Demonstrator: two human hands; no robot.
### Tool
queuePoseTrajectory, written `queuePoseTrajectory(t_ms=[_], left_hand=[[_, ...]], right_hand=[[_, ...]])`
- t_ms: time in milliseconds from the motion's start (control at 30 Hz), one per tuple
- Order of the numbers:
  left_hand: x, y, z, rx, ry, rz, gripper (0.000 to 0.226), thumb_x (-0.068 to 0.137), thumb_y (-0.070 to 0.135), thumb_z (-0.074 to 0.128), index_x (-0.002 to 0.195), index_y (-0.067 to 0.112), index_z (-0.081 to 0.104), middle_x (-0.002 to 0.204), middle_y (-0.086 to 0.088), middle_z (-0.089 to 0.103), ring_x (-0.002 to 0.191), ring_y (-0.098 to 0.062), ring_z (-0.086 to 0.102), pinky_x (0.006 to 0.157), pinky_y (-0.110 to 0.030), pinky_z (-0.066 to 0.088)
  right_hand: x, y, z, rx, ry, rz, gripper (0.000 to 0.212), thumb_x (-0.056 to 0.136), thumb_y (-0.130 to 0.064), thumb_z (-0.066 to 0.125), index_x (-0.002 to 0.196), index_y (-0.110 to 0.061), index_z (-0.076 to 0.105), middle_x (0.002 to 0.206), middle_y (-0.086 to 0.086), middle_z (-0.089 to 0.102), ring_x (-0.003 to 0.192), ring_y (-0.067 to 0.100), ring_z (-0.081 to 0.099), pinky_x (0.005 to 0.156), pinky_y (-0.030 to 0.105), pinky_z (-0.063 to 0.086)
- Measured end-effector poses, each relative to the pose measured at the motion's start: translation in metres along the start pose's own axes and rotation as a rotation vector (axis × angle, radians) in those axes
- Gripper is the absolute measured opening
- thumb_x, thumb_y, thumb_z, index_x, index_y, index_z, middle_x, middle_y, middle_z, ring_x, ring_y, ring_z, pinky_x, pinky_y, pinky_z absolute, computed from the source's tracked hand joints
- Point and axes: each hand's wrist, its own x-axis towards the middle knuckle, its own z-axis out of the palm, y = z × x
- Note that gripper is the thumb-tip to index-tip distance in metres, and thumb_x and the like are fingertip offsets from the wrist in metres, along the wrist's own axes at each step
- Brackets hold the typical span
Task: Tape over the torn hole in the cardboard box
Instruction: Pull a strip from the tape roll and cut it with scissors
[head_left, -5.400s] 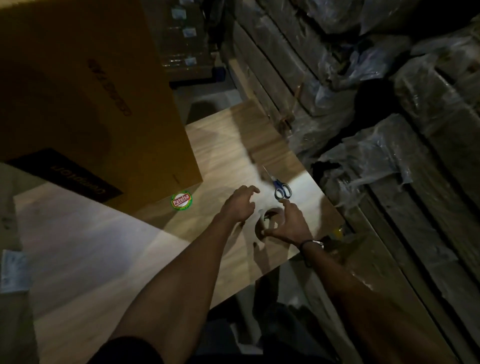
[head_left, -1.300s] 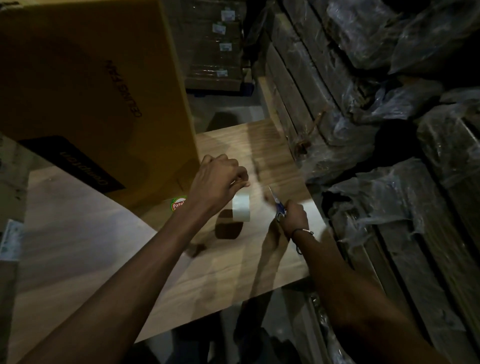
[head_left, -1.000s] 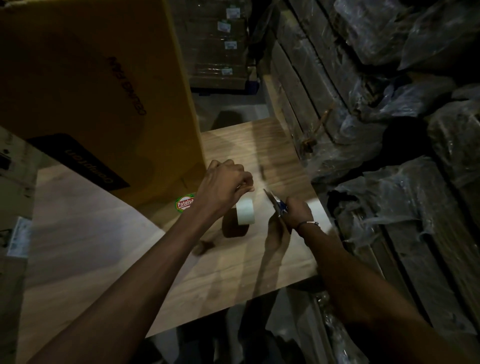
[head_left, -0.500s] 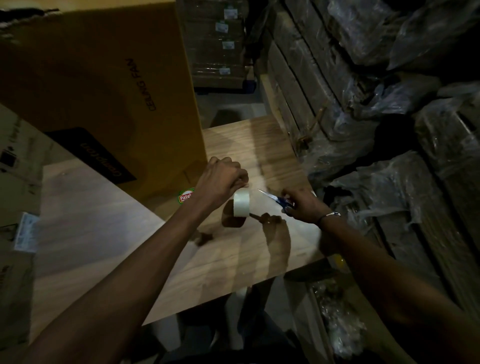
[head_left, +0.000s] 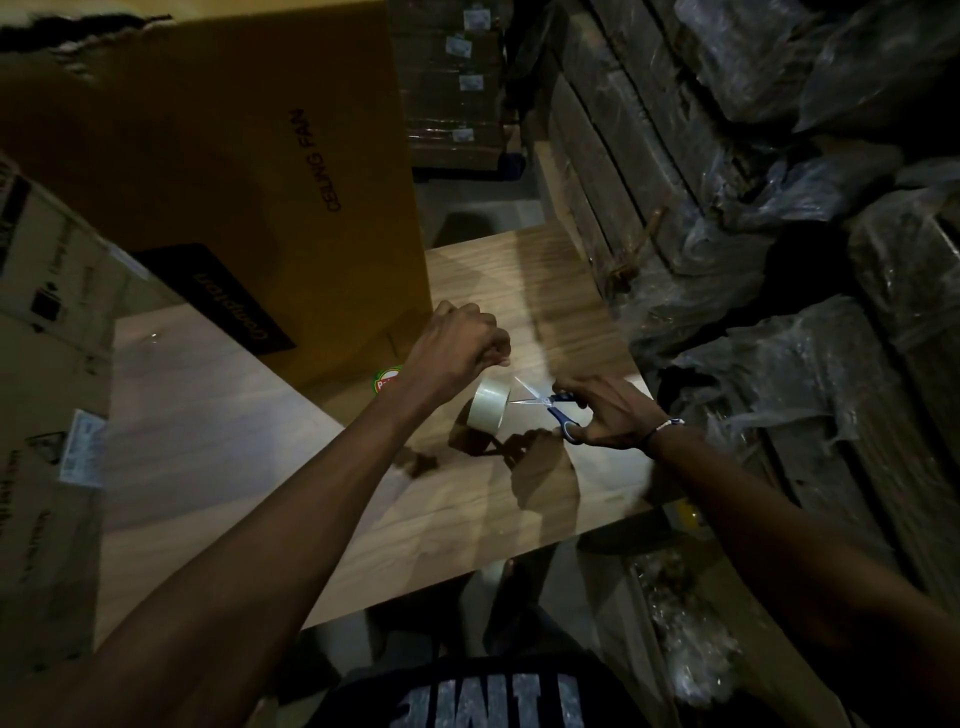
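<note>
the left hand (head_left: 457, 353) is curled into a fist above the bench (head_left: 218, 447), fingers pinched shut near the thumb, apparently on the free end of the tape; the strip itself is too faint to make out. the tape roll (head_left: 488, 409) hangs just below and right of that fist, on edge, its flat side facing left, lifted off the wood with its shadow lying below it on the bench.

the right hand (head_left: 610, 415) is closed through the blue handles of the scissors (head_left: 545, 402). the blades are parted in a narrow v, tips pointing left and reaching the right rim of the roll, in the gap between roll and fist. a thin band sits on the right wrist.

the box (head_left: 208, 171), big and brown, stands on the far left part of the bench, printed "ceiling fan" down its right side, with a dark label lower on its face. its top edge at the far left looks ragged and torn, with a dark opening there, well apart from both hands. a round red and green sticker (head_left: 387, 380) lies on the bench at the box's near corner, partly hidden by the left wrist.

more cartons (head_left: 47, 395) with a white label lean at the left edge. to the right of the bench lie long bundles wrapped in plastic (head_left: 769, 364), dark and crumpled. stacked cartons with small white tags stand far behind. the light is dim all round.
</note>
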Motion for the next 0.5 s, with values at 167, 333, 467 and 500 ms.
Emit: queuePoseTrajectory(t_ms=[167,333,467,500], left_hand=[[0.001,0.001,0.003,0.013,-0.023,0.021,0.02,0.1,0.039,0.062,0.106,0.026,0.075,0.102,0.005,0.072,0.102,-0.02,0.06,0.09,-0.04,0.04],[0.001,-0.001,0.003,0.029,-0.041,0.043,0.021,0.1,0.041,0.059,0.104,0.027,0.074,0.102,0.006,0.071,0.103,-0.019,0.059,0.092,-0.041,0.04],[0.002,-0.001,0.004,0.04,-0.045,0.046,0.019,0.1,0.039,0.06,0.104,0.027,0.074,0.103,0.006,0.071,0.104,-0.02,0.059,0.092,-0.043,0.04],[0.002,-0.001,0.004,0.041,-0.043,0.048,0.018,0.099,0.039,0.061,0.104,0.027,0.074,0.103,0.006,0.071,0.104,-0.02,0.059,0.092,-0.043,0.04]], right_hand=[[0.012,-0.009,0.006,-0.038,-0.022,0.002,0.04,0.085,-0.047,0.07,0.115,-0.023,0.058,0.1,0.007,0.072,0.086,0.033,0.065,0.07,0.043,0.054],[0.02,-0.014,0.012,-0.038,-0.045,0.024,0.045,0.087,-0.045,0.072,0.122,-0.021,0.057,0.111,0.008,0.072,0.093,0.035,0.066,0.074,0.044,0.055],[0.026,-0.011,0.013,-0.065,-0.033,0.007,0.046,0.088,-0.046,0.073,0.124,-0.021,0.058,0.113,0.009,0.073,0.089,0.034,0.064,0.064,0.036,0.045],[0.027,-0.01,0.012,-0.074,-0.031,0.007,0.047,0.087,-0.045,0.072,0.125,-0.021,0.058,0.112,0.009,0.072,0.089,0.034,0.064,0.064,0.036,0.042]])
